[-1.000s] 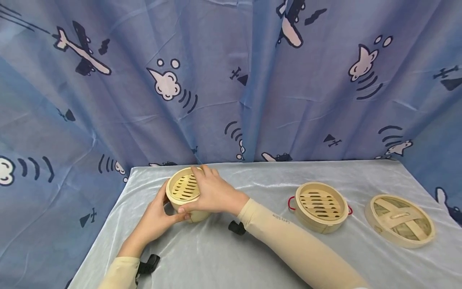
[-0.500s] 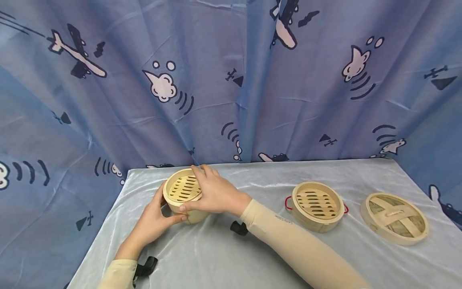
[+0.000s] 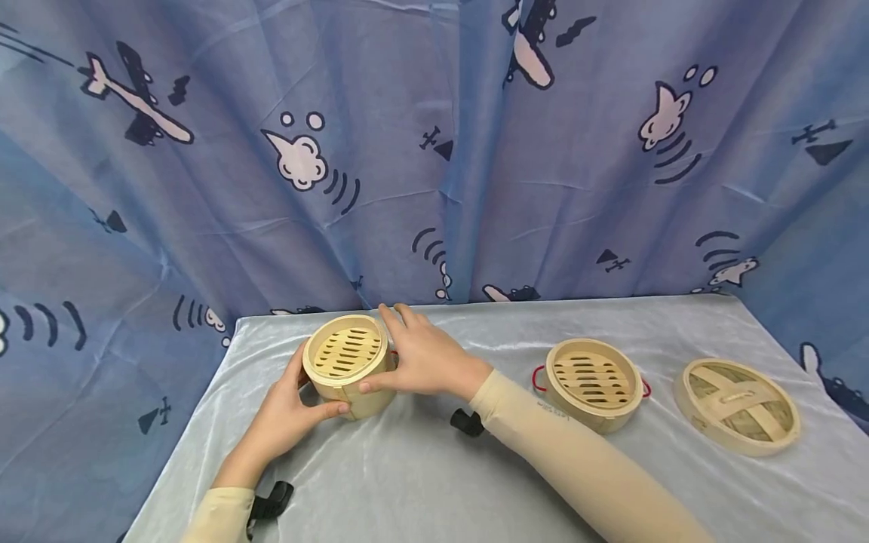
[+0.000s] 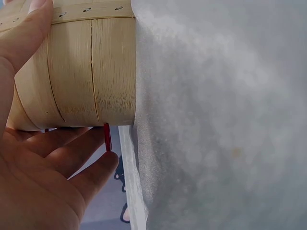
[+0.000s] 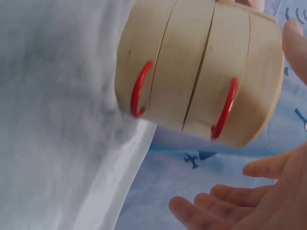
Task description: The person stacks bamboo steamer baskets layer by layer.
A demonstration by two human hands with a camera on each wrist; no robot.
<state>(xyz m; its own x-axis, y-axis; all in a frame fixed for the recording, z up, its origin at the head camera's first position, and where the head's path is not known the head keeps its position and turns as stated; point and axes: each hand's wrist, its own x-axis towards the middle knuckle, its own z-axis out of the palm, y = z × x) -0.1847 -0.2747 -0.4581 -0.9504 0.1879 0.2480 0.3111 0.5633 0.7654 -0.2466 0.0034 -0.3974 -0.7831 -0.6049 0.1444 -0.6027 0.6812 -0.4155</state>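
A stack of two round bamboo steamer baskets [image 3: 370,402] stands on the cloth at the left of the head view, its slatted top tier facing up. My left hand [image 3: 280,416] holds the stack from the left, thumb on the near wall and fingers round the far side. At its right side is my right hand [image 3: 431,357], fingers spread and extended. In the right wrist view, that hand's fingers [image 5: 225,208] are apart from the wall, where two red handles [image 5: 225,109] show one per tier. Another red handle [image 4: 107,137] lies by my left fingertips.
A separate bamboo steamer basket [image 3: 592,383] with red handles stands right of centre. Farther right lies a woven bamboo steamer lid [image 3: 738,407]. Grey cloth [image 3: 421,475] covers the table, and a blue patterned curtain [image 3: 380,151] hangs behind its far edge.
My right hand has let go of the top tier's rim and drawn back to the right, its fingers straightening. The left hand keeps its hold. The head view has shifted slightly.
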